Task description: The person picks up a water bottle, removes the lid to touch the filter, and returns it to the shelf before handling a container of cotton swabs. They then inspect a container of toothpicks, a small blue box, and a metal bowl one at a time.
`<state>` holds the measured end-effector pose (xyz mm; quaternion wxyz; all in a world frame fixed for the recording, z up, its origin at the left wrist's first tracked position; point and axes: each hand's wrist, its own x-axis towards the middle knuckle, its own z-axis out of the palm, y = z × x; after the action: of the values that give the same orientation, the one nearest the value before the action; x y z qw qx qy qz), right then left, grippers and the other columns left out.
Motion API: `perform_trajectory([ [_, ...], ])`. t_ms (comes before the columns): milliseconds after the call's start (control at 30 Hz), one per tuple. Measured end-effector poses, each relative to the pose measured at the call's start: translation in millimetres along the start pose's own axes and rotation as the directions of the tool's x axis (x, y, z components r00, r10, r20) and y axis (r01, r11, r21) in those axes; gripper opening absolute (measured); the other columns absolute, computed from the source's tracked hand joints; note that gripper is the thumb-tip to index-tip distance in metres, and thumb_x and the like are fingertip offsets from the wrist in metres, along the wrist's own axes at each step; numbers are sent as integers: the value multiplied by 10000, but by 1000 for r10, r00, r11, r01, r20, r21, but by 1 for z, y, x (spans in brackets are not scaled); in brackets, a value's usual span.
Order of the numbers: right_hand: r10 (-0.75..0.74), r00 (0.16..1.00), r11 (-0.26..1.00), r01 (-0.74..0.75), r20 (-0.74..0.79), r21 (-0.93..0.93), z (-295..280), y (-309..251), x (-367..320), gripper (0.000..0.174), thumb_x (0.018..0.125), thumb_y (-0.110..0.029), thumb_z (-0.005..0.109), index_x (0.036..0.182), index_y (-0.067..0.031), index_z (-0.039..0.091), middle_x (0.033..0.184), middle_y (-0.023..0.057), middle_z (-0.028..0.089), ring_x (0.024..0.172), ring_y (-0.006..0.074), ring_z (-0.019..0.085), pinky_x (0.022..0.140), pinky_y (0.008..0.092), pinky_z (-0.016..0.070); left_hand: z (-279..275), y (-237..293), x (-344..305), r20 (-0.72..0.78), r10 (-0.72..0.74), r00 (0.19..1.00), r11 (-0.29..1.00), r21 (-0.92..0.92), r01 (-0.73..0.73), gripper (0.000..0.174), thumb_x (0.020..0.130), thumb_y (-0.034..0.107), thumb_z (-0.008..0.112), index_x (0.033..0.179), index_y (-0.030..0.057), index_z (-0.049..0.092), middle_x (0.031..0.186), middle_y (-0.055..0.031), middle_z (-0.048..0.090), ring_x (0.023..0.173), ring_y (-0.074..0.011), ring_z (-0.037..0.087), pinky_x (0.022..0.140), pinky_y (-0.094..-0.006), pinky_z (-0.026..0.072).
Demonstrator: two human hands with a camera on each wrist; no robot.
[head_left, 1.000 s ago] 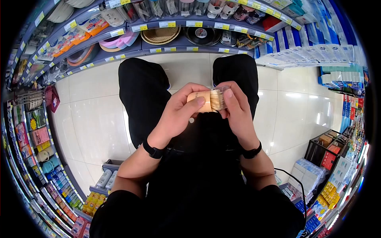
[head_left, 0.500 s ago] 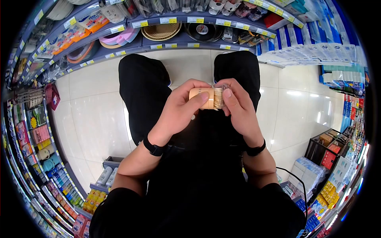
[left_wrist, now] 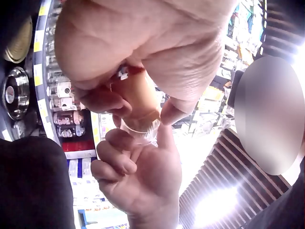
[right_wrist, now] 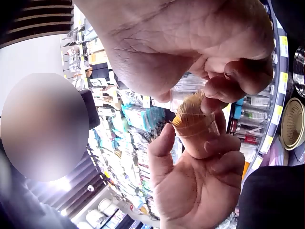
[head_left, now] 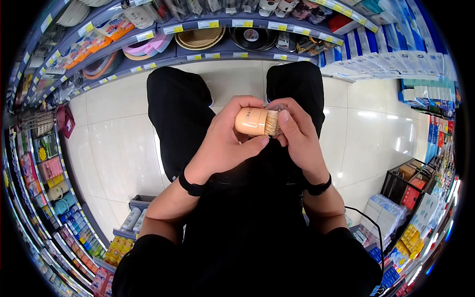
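Observation:
In the head view a peach-orange toothpick container (head_left: 250,122) lies on its side between both hands, above the lap. Pale toothpicks (head_left: 271,122) stick out of its right end in a dense bundle. My left hand (head_left: 223,138) grips the container's body, fingers behind it and thumb along its near side, the tip by the toothpicks. A clear plastic cover (head_left: 278,107) surrounds the toothpick ends, pinched by my right hand (head_left: 301,131) with the thumb on top. The right wrist view shows the toothpicks (right_wrist: 189,109) fanned out between the container and the right fingers.
Shelves ahead hold woven baskets (head_left: 200,38), a dark round pan (head_left: 252,39) and packaged goods. More stocked shelves (head_left: 47,173) curve along the left. At right stand a black crate (head_left: 396,180) and wrapped packs (head_left: 383,213). Pale floor tiles (head_left: 114,143) surround the knees.
The left thumb has slid off the container's top to its near side, baring the printed body. The container tilts slightly more, its toothpick end lower. The right hand keeps holding the clear cover.

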<state>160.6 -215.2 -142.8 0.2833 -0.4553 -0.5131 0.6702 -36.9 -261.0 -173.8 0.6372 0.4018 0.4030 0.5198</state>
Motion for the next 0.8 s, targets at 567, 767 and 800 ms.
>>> perform_trajectory([
  [567,-71,997,992,67,-37,-104,12,1,-12,436,1150,-381,516,1367,-4,532,974,90,681,846,139,607,777,299,494,7,0,4,-127,310,942,885,401,-237,556,776,24,892,1259,49,617,1088,-96,726,927,-158,754,749,-283,627],
  [767,-211,976,965,200,-50,-168,15,3,-10,375,1138,-309,529,1361,-8,519,937,86,648,795,142,581,736,296,464,1,-4,0,-51,215,975,955,221,-199,558,821,-6,872,1301,41,591,1168,-73,693,970,-123,726,753,-277,624],
  [800,-212,977,965,203,-39,-164,15,2,-10,360,1132,-285,539,1361,-8,517,940,90,645,799,144,581,738,298,463,2,-4,-1,-51,215,975,955,221,-199,558,821,-6,872,1301,41,591,1168,-73,693,970,-123,726,753,-277,624],
])
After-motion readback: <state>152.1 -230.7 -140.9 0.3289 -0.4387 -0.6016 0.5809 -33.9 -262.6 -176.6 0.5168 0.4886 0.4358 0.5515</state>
